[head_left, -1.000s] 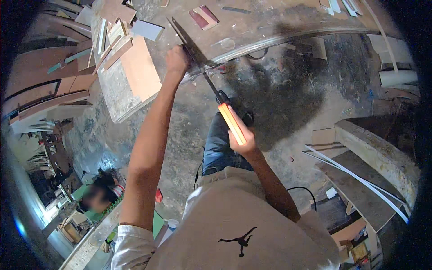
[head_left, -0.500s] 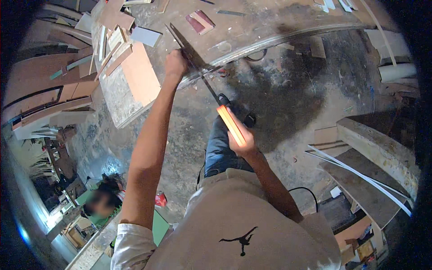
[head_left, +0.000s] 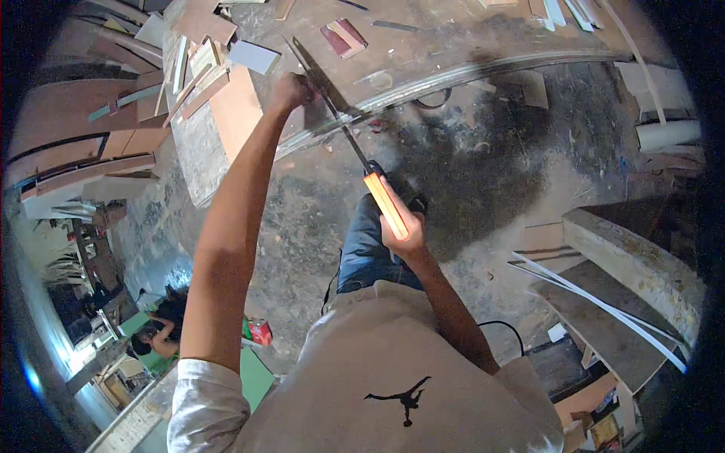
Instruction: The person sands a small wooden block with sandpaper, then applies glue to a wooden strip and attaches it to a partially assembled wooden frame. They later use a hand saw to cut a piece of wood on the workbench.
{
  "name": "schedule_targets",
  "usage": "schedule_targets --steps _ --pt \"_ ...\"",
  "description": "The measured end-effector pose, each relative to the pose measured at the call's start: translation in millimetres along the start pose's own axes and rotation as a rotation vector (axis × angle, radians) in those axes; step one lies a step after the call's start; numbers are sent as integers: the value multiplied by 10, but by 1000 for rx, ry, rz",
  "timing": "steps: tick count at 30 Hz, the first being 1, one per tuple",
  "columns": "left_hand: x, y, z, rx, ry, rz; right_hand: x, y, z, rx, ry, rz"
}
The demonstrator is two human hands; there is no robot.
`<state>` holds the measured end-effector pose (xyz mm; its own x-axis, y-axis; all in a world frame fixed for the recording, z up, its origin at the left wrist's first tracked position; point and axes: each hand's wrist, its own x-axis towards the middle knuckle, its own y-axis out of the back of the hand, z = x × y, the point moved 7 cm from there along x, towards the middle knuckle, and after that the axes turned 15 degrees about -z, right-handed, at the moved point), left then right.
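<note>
My right hand [head_left: 404, 235] is wrapped round the bright orange handle [head_left: 386, 205] of a hand saw, in front of my thighs. The saw's long dark blade [head_left: 351, 143] runs up and to the left, seen nearly edge-on, across the worktable's front edge, its tip over the tabletop. Beside the blade's far part, my left hand [head_left: 291, 90] is closed above the worktable [head_left: 430, 49]. What its fingers hold, if anything, is hidden by the hand, and I cannot tell whether it touches the blade.
Wood offcuts [head_left: 200, 75] and a grey-white board piece [head_left: 253, 57] lie at the table's left, a dark red block [head_left: 343, 38] farther back. Long white strips [head_left: 596, 302] jut out at the right. A crouching person [head_left: 161, 336] is at the lower left, near a red container [head_left: 259, 332].
My left hand has shifted slightly left and away from me along the blade. The right hand keeps its grip on the saw, nearly in place. The view has tilted a little.
</note>
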<state>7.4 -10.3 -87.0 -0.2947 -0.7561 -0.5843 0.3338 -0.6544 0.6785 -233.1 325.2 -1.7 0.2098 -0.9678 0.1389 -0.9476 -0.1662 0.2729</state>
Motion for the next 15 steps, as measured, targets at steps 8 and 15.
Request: schedule_targets --steps 8,15 --pt "374 64 59 485 168 -94 56 15 26 -189 -15 -73" --pt "420 25 14 466 159 -81 -34 63 -15 -270 48 -7"
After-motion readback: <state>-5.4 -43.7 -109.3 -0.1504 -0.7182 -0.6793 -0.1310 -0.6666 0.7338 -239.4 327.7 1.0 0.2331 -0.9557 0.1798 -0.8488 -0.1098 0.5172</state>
